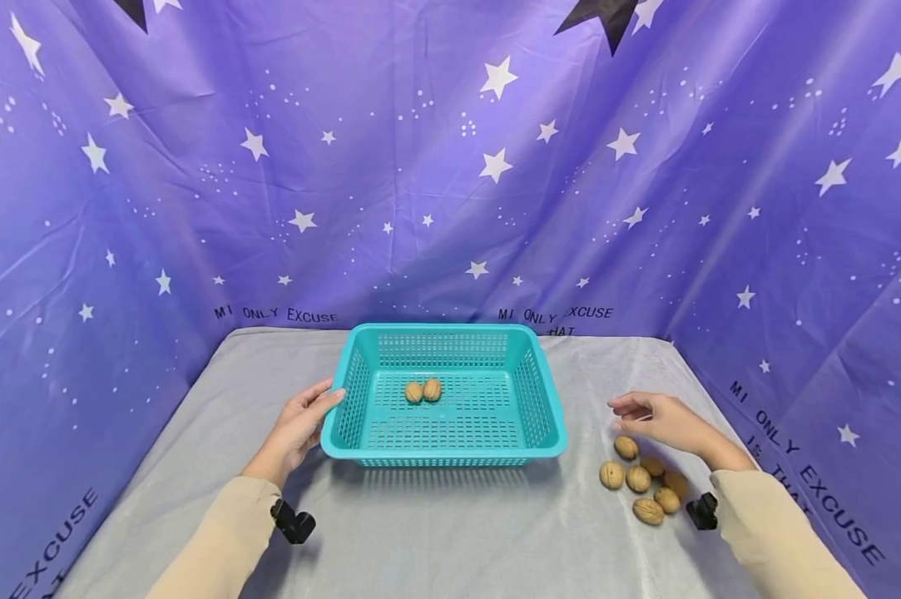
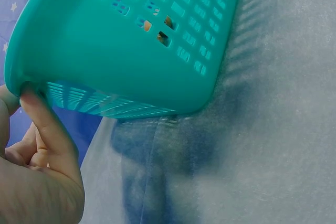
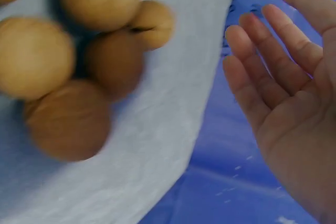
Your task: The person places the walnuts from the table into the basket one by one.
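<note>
A turquoise plastic basket (image 1: 450,454) with perforated walls stands on the table, and two walnuts (image 1: 423,391) lie side by side on its floor. My left hand (image 1: 297,428) grips the basket's left rim, its thumb on the edge, as the left wrist view also shows. Over at the right, several loose walnuts (image 1: 639,478) lie in a cluster on the cloth. Just above and behind them is my right hand (image 1: 663,418), holding nothing. In the right wrist view its fingers (image 3: 278,61) are spread and slightly bent, beside the blurred walnuts (image 3: 73,119).
A pale grey cloth (image 1: 450,532) covers the table. Purple star-printed fabric (image 1: 435,166) hangs behind it and along both sides, close to the basket's far edge. A small black device (image 1: 293,522) is strapped at the left wrist, another (image 1: 702,511) at the right.
</note>
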Demonstrator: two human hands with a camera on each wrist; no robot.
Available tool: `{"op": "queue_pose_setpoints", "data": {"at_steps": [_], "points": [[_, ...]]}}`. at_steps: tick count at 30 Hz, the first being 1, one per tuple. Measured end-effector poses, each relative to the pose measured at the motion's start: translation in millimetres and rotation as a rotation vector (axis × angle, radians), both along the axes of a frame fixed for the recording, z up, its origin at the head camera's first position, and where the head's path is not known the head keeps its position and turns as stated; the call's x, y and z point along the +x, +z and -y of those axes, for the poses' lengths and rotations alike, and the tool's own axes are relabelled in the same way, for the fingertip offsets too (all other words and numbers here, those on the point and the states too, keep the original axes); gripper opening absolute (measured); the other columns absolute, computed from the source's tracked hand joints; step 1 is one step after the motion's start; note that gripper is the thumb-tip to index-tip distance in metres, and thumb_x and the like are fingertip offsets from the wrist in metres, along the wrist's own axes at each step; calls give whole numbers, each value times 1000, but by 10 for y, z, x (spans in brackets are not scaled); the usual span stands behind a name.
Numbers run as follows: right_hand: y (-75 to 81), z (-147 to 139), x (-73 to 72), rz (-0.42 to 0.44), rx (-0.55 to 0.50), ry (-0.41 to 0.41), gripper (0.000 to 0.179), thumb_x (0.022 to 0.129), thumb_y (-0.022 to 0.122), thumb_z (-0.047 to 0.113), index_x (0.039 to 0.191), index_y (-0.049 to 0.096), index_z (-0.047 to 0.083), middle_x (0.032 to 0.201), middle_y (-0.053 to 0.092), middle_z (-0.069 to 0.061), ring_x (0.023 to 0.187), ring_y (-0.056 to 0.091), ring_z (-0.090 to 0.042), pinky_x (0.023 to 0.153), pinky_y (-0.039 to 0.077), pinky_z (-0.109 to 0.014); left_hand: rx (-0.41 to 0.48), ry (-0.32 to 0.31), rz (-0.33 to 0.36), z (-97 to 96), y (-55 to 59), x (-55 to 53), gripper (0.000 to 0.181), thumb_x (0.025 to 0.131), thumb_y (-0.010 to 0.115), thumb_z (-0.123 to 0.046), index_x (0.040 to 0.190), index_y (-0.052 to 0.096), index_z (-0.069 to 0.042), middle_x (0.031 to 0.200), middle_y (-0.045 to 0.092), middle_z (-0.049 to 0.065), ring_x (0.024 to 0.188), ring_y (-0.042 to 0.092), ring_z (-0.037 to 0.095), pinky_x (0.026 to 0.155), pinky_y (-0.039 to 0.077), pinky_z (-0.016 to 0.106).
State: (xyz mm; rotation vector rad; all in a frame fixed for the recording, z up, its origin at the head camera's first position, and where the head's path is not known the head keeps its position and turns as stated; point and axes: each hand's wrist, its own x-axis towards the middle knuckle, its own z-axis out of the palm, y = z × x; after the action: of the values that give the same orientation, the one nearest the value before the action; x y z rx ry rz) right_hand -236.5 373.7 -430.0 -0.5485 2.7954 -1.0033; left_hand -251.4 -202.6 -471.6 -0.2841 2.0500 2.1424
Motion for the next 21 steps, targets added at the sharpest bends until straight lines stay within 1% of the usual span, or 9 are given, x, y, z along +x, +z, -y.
{"op": "queue_pose_setpoints", "data": {"at_steps": [3, 7, 10, 13, 18, 21], "points": [[-112, -81, 19, 49, -10, -25, 43, 93, 75, 20, 124, 65, -7, 112, 69, -18, 97, 66, -22, 77, 56, -26, 8, -3, -2, 7, -2, -4, 68, 97, 69, -35, 155, 40, -14, 136, 56, 14, 94, 68, 14, 76, 59, 31], [-220, -162, 43, 87, -13, -37, 41, 91, 75, 16, 122, 65, -9, 109, 69, -17, 96, 66, -24, 78, 55, -26, 11, -5, -7, 16, -5, -8, 71, 95, 71, -37, 154, 40, -13, 134, 57, 14, 92, 68, 13, 75, 59, 31], [-273, -195, 55, 103, -7, -43, 41, 91, 75, 14, 122, 65, -9, 107, 70, -15, 96, 65, -25, 80, 54, -26, 5, -9, -9, 20, -7, -9, 71, 96, 71, -37, 155, 39, -13, 135, 56, 14, 93, 68, 13, 76, 59, 31], [-312, -206, 64, 128, -24, -52, 41, 89, 75, 12, 122, 64, -10, 106, 69, -13, 97, 64, -25, 80, 54, -25, 1, -12, -11, 21, -9, -10, 71, 96, 70, -37, 156, 38, -13, 138, 54, 15, 95, 68, 14, 76, 59, 32], [-382, -224, 73, 154, -50, -44, 41, 88, 76, 10, 120, 64, -11, 104, 69, -12, 94, 64, -19, 78, 53, -23, -4, -9, -11, 17, -11, -7, 72, 95, 71, -39, 155, 39, -13, 138, 55, 15, 94, 67, 14, 75, 58, 30], [-421, -231, 77, 154, -39, -38, 39, 88, 77, 13, 118, 66, -9, 101, 70, -10, 90, 64, -17, 76, 53, -23, -7, -5, -9, 13, -12, -6, 72, 95, 71, -39, 155, 40, -13, 136, 56, 14, 91, 67, 12, 74, 58, 29]]}}
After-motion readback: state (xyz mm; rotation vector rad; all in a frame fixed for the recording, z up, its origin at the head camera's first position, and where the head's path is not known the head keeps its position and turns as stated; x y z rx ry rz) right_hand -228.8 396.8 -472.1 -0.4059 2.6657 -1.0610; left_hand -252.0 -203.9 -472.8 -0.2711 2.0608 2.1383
